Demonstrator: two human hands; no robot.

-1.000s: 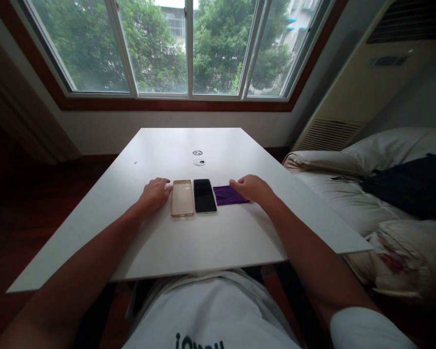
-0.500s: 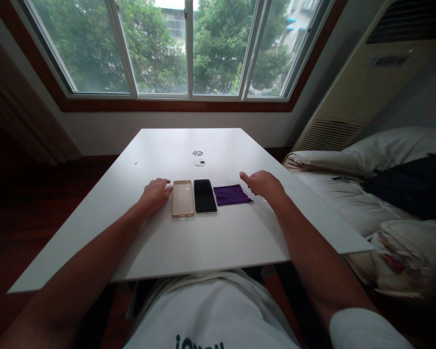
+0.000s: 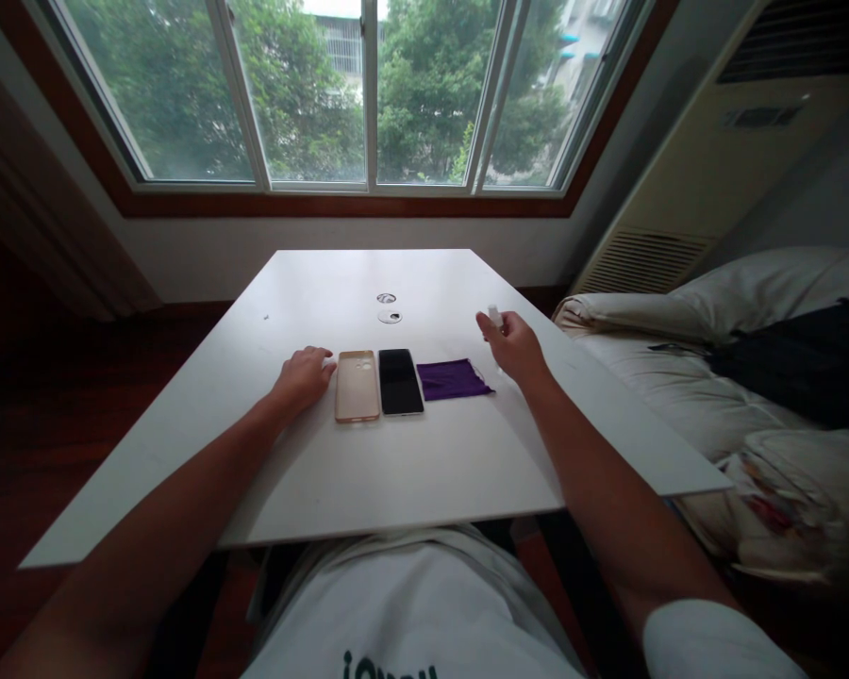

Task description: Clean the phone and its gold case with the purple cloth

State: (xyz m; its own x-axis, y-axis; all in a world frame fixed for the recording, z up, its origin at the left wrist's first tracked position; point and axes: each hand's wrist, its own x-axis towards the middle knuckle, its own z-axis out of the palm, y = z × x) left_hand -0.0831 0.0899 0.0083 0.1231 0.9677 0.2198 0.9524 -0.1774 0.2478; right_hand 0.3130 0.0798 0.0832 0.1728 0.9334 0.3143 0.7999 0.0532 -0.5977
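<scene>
A beige phone case [image 3: 357, 386], a black phone [image 3: 400, 381] and a purple cloth [image 3: 454, 379] lie side by side on the white table [image 3: 368, 453]. My left hand [image 3: 301, 376] rests on the table just left of the case, fingers curled against its top corner. My right hand [image 3: 513, 343] hovers to the right of the cloth, pinching a small white object [image 3: 493, 317] between thumb and fingers; it is too small to name.
Two small round things [image 3: 388, 308] sit farther back on the table. A bed with white bedding [image 3: 736, 377] and a dark garment [image 3: 807, 354] lies to the right. A large window [image 3: 368, 94] faces me; an air conditioner unit [image 3: 707, 170] stands right.
My right hand left the purple cloth, moved right and up, and now pinches a small white object. My left hand stayed put.
</scene>
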